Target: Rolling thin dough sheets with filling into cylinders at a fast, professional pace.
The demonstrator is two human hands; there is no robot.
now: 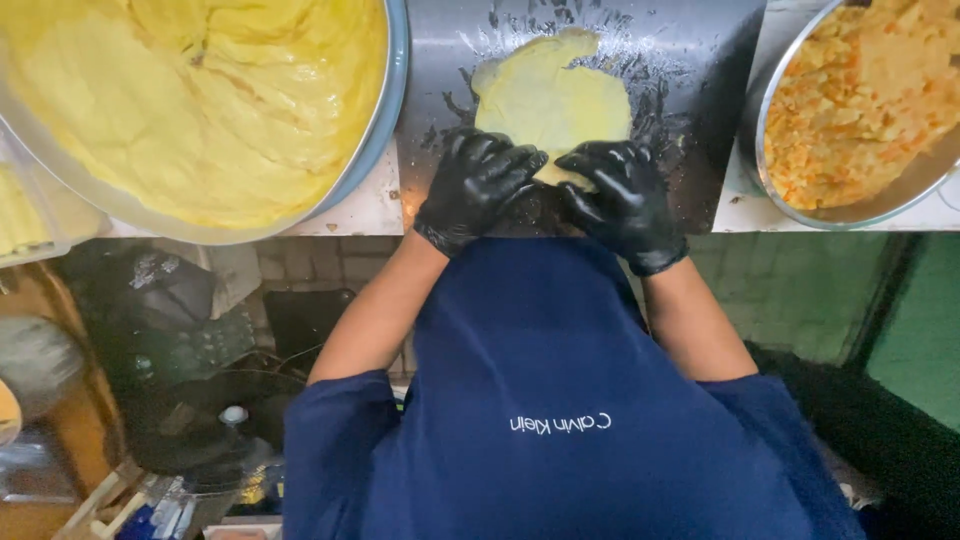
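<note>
A flattened sheet of pale yellow dough [550, 95] lies on an oily metal work surface [690, 90]. Both my hands wear black gloves. My left hand [478, 185] and my right hand [615, 200] sit side by side at the near edge of the dough sheet. Their fingers curl onto that edge and pinch it. The edge under the fingers is partly hidden.
A large blue-rimmed basin [395, 90] full of soft yellow dough stands to the left. To the right, a metal bowl [765, 150] holds an orange-yellow crumbly filling. A white-tiled counter edge [350, 210] runs below them. My blue shirt fills the lower middle.
</note>
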